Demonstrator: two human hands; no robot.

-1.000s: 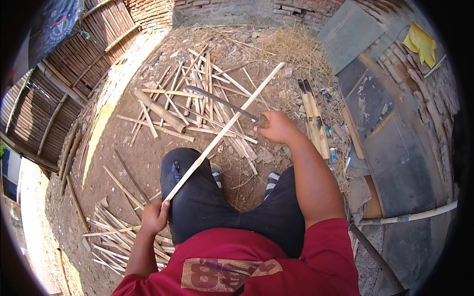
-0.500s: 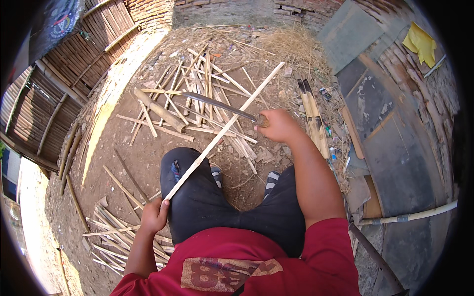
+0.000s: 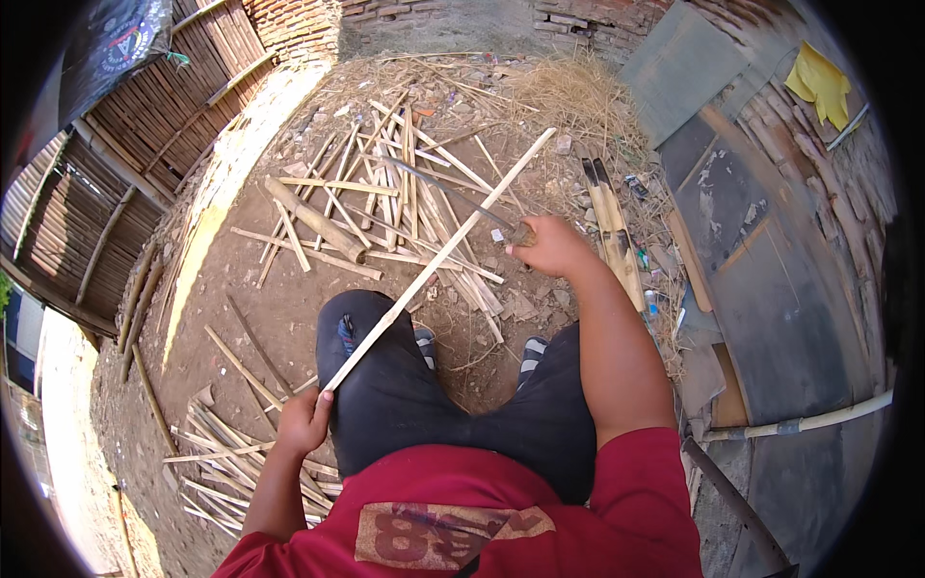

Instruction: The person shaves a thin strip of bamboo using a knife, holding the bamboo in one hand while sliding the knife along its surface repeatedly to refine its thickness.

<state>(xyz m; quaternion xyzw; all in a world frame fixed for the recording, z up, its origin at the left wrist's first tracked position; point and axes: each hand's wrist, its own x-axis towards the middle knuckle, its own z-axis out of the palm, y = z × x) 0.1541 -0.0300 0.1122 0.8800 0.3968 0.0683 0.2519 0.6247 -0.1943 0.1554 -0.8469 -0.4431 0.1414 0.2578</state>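
My left hand point(image 3: 305, 420) is closed around the lower end of a long, pale bamboo strip point(image 3: 432, 273). The strip slants up and to the right, passing over my left thigh. In my right hand point(image 3: 551, 248) is the handle of a machete point(image 3: 438, 182), gripped tightly. Its dark blade points up and left, seen nearly edge-on, and crosses the upper part of the strip in view. Whether blade and strip touch I cannot tell. Beyond my knees lies a loose heap of split bamboo strips point(image 3: 411, 199), with a thick round pole point(image 3: 316, 220) at its left.
Another pile of bamboo strips point(image 3: 226, 462) lies by my left forearm. Two half-split bamboo lengths point(image 3: 614, 231) rest right of my right hand. Dark panels point(image 3: 737, 222) and a yellow cloth point(image 3: 820, 85) are at the right. A brick wall point(image 3: 443, 27) runs along the back.
The machete blade has turned from showing its flat side to nearly edge-on. My right hand has moved slightly right. The left hand keeps its hold on the strip.
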